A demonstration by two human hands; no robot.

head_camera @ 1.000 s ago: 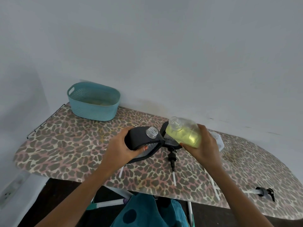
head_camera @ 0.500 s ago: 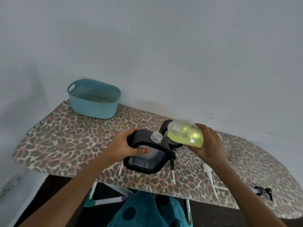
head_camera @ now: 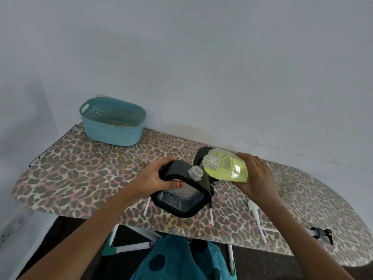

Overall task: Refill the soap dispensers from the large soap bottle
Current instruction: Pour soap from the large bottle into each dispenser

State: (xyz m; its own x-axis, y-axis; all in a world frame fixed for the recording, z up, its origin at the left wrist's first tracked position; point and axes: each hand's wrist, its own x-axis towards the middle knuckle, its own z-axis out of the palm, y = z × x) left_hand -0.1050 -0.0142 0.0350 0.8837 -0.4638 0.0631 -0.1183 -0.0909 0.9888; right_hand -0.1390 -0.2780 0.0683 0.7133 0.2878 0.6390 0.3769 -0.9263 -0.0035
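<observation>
My left hand (head_camera: 156, 179) grips a black-framed clear soap dispenser (head_camera: 180, 196), tilted above the ironing board, its open threaded neck (head_camera: 195, 173) pointing up and right. In my right hand (head_camera: 255, 175) is the large soap bottle (head_camera: 228, 167), uncapped, holding yellow-green liquid and tipped left. Its mouth (head_camera: 211, 161) hangs just above and right of the dispenser's neck. No liquid is seen flowing. A second black dispenser (head_camera: 201, 155) stands behind them, mostly hidden.
A teal perforated basket (head_camera: 113, 121) sits at the board's back left, against the wall. Pump heads with white tubes lie on the leopard-print board (head_camera: 80, 174): a black pump (head_camera: 211, 205) under the dispenser and a white pump (head_camera: 255, 213) to the right.
The left hand has lowered and tilted the dispenser toward me. The right hand has tipped the large bottle further left, bringing its mouth close over the dispenser's neck.
</observation>
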